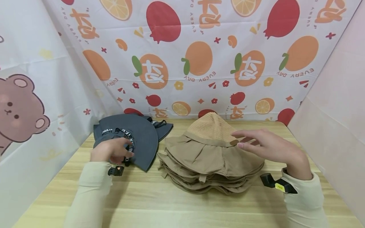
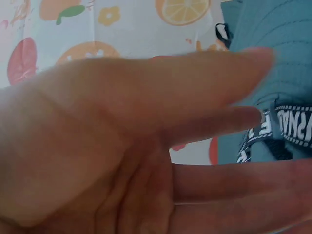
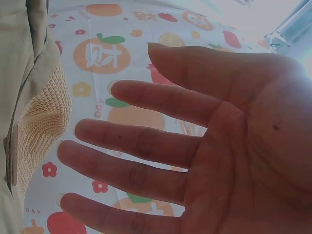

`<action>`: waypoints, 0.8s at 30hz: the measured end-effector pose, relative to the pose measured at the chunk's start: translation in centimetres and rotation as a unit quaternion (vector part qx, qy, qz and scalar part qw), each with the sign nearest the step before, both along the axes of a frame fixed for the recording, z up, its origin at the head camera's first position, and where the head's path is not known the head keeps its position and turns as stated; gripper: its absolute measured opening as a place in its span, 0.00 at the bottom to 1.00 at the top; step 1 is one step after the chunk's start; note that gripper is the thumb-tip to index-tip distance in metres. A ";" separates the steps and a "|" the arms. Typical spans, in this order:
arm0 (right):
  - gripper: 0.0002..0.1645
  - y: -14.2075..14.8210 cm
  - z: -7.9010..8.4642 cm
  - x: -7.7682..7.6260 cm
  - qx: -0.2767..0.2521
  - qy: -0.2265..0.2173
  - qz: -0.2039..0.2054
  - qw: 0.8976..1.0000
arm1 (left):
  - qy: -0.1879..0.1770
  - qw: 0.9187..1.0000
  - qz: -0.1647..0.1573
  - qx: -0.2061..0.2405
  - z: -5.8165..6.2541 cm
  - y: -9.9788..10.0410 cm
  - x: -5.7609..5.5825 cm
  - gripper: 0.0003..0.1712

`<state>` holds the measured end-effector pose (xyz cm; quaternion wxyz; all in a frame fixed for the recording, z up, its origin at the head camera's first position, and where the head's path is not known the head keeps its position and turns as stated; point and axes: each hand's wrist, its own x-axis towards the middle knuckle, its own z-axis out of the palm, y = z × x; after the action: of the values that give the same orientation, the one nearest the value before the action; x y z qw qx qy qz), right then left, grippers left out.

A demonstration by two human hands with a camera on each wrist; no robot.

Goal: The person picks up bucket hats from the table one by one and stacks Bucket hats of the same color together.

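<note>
Several tan wide-brimmed sun hats (image 1: 199,155) are stacked at the middle of the table, the topmost with a woven straw crown (image 1: 212,128). Beside that crown is my right hand (image 1: 263,145); the right wrist view shows its fingers (image 3: 141,141) spread and straight, holding nothing. To the left, dark grey-blue hats (image 1: 142,139) with lettered black-and-white bands lie overlapping. My left hand (image 1: 112,150) is over the front one, fingers loosely bent in the head view and reaching toward the lettered band (image 2: 295,122) in the left wrist view. Whether it touches the hat, I cannot tell.
The hats rest on a light wooden table (image 1: 159,209). A fruit-print cloth (image 1: 176,85) hangs behind it, and a white cloth with a bear print (image 1: 20,107) on the left. A pale panel (image 1: 336,126) stands on the right.
</note>
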<state>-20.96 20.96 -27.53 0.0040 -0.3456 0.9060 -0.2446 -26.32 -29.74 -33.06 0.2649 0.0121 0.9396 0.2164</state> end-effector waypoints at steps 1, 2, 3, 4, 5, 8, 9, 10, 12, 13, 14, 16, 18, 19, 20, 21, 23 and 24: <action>0.26 0.0 0.0 0.0 0.001 -0.002 0.001 1.000 | -0.006 1.000 -0.002 0.005 -0.1 0.1 0.0 0.30; 0.26 0.0 0.0 0.0 0.003 -0.002 0.003 1.000 | -0.012 1.000 -0.001 0.008 -0.2 0.1 -0.1 0.26; 0.26 -0.1 0.0 0.0 0.004 -0.003 0.004 1.000 | -0.018 1.000 0.001 0.010 -0.2 0.1 -0.1 0.23; 0.26 -0.1 0.1 -0.1 0.006 -0.003 0.005 1.000 | -0.024 1.000 0.003 0.013 -0.3 0.2 -0.1 0.21; 0.26 -0.1 0.1 -0.1 0.007 -0.003 0.006 1.000 | -0.028 0.999 0.005 0.015 -0.3 0.1 -0.2 0.19; 0.26 -0.1 0.1 -0.1 0.008 -0.003 0.006 1.000 | -0.030 0.999 0.010 0.009 -0.4 0.2 -0.2 0.18; 0.26 0.0 0.1 -0.1 0.008 -0.003 0.006 1.000 | -0.027 1.000 0.008 0.002 -0.5 0.2 -0.3 0.18; 0.26 0.0 0.1 -0.1 0.008 -0.003 0.005 1.000 | -0.023 1.000 0.004 -0.005 -0.6 0.2 -0.3 0.19; 0.26 0.0 0.1 -0.1 0.008 -0.004 0.006 1.000 | -0.015 1.000 0.000 -0.025 -0.8 0.5 -0.4 0.23; 0.26 0.0 0.1 -0.1 0.008 -0.004 0.006 1.000 | -0.010 0.999 0.000 -0.037 -0.9 0.6 -0.4 0.26; 0.26 0.0 0.1 -0.1 0.009 -0.004 0.006 1.000 | -0.005 0.999 0.004 -0.051 -1.1 0.8 -0.5 0.30; 0.26 0.0 0.1 -0.1 0.010 -0.004 0.006 1.000 | 0.004 0.997 0.020 -0.075 -1.4 1.2 -0.5 0.40; 0.26 0.0 0.0 -0.1 0.012 -0.005 0.005 1.000 | 0.017 0.994 0.037 -0.097 -1.8 1.7 -0.6 0.49; 0.26 0.0 0.0 -0.1 0.012 -0.006 0.004 1.000 | 0.024 0.993 0.048 -0.103 -1.9 1.9 -0.6 0.51; 0.26 0.0 0.0 -0.1 0.012 -0.007 0.003 1.000 | 0.032 0.992 0.057 -0.106 -2.1 2.0 -0.6 0.52; 0.27 0.1 0.0 -0.1 0.013 -0.009 0.002 1.000 | 0.039 0.991 0.064 -0.106 -2.3 2.0 -0.7 0.52; 0.27 0.1 0.0 -0.1 0.013 -0.011 0.000 1.000 | 0.050 0.991 0.069 -0.108 -2.4 2.1 -0.8 0.49; 0.27 0.1 0.1 0.0 0.013 -0.011 0.000 1.000 | 0.054 0.990 0.071 -0.106 -2.5 2.0 -0.9 0.45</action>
<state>-21.01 21.10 -27.47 0.0186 -0.3425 0.9091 -0.2362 -27.21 -27.78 -35.53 0.1978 -0.0711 0.9686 0.1328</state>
